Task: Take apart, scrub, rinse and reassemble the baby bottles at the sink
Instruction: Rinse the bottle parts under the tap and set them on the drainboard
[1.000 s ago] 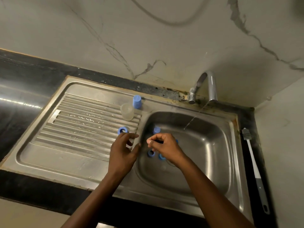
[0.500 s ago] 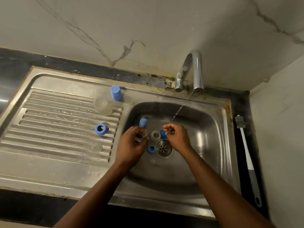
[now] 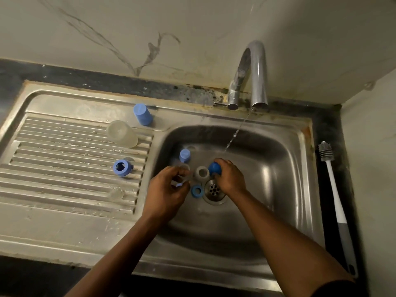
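Right hand (image 3: pixel 231 179) has clasped the round blue plastic cap (image 3: pixel 214 167), twelve o'clock of the metal drain (image 3: pixel 215 190); left hand (image 3: pixel 169 190) grips a clear plastic bottle (image 3: pixel 183 168); rinsing likely next.

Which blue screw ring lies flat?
The basin ring, flat beside the drain; the drainboard ring sits tipped on its side, opening toward the camera.

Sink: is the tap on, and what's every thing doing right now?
Tap, running in a thin stream.
Left hand, holds a clear piece.
Right hand, grips a blue piece.
Clear bottle, lying on its side on the drainboard.
Blue collar, on its side on the drainboard.
Blue ring, flat beside the drain.
Bottle brush, lying untouched beside the sink.
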Motion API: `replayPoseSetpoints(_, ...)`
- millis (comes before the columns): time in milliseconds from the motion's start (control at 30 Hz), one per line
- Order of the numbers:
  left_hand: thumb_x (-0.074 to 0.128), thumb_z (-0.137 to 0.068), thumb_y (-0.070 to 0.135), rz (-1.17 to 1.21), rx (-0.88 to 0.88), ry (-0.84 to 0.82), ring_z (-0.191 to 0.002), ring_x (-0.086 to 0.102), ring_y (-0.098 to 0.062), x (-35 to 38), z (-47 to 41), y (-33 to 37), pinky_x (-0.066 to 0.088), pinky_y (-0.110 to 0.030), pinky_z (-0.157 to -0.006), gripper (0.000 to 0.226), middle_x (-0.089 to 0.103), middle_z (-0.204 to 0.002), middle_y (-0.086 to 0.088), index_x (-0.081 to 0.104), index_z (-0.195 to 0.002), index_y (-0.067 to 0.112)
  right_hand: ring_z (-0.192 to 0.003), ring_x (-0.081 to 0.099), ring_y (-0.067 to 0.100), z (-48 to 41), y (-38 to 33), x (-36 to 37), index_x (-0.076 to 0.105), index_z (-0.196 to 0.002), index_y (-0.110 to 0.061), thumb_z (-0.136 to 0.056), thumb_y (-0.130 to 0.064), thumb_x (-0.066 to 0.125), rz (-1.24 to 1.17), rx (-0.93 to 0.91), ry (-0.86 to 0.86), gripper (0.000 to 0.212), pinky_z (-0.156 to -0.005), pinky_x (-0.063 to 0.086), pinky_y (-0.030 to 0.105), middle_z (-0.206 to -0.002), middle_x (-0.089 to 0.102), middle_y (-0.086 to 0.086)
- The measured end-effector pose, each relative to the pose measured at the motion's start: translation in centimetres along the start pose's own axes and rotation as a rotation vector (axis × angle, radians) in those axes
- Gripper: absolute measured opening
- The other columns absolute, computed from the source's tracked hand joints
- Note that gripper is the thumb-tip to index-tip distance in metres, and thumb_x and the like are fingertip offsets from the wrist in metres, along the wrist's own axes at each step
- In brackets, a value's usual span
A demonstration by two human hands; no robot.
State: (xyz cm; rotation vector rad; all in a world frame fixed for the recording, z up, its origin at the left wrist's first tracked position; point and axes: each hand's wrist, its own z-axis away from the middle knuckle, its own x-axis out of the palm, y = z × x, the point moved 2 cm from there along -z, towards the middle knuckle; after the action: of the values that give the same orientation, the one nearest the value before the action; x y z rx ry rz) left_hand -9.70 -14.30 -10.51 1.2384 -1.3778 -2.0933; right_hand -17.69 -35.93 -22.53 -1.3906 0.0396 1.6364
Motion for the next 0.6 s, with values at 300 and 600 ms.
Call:
replayPoseSetpoints(300, 0.077, -0.094, 0.02, 0.062, 0.046, -0.041, -0.094, 0.07, -0.002, 1.4, -1.8, 2.9, 0.056, -0.014, -0.072, 0.026, 0.072, -0.099, 0.017, 0.07, -0.105, 0.041, -0.132, 0.058, 0.024, -0.3, -2.8, -6.4, 0.049, -0.157, -0.027, -0.101, -0.031, 0.07, -0.384, 0.018, 0.17, 0.06, -0.108, 0.051, 0.036, -0.15, 0.052, 0.008)
replayPoseSetpoints(600, 0.064, -0.105, 0.032, 0.229, -0.097, -0.104, -0.091, 0.072, -0.007, 3.4, -4.7, 7.7, 0.063, -0.029, -0.08, 0.015, 0.075, -0.099, 0.007, 0.072, -0.118, 0.027, -0.131, 0.06, 0.02, 2.1, -5.3, -11.6, 0.053, -0.152, -0.027, -0.102, -0.034, 0.07, -0.713, -0.046, 0.203, 0.053, -0.108, 0.055, 0.049, -0.148, 0.057, 0.003)
